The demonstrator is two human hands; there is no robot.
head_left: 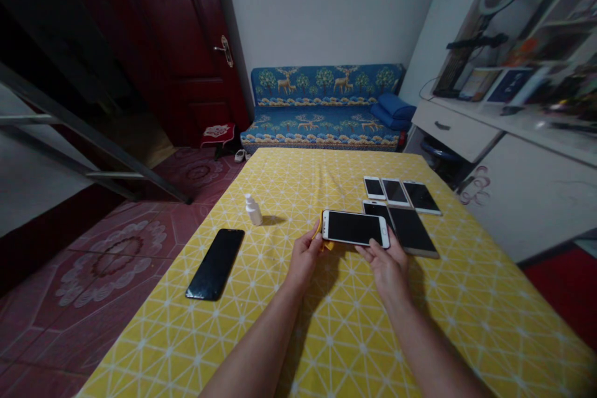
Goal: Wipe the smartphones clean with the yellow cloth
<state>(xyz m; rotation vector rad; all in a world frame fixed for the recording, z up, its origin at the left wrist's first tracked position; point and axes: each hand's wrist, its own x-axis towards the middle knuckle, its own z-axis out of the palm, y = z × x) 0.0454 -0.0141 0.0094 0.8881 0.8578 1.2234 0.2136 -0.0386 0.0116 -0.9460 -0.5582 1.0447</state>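
Head view: white smartphone [355, 228] between left hand [305, 258] and right hand [386, 268]

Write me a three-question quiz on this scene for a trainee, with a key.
1. What do the left hand and the right hand hold between them?
2. True or false: the small white plastic bottle lies on its side on the yellow patterned tablecloth.
3. What does the print on the blue fabric sofa show?
A. Deer and trees
B. Sailing ships
C. Plain stripes

Key:
1. A white-framed smartphone with a black screen.
2. False: it stands upright.
3. A.
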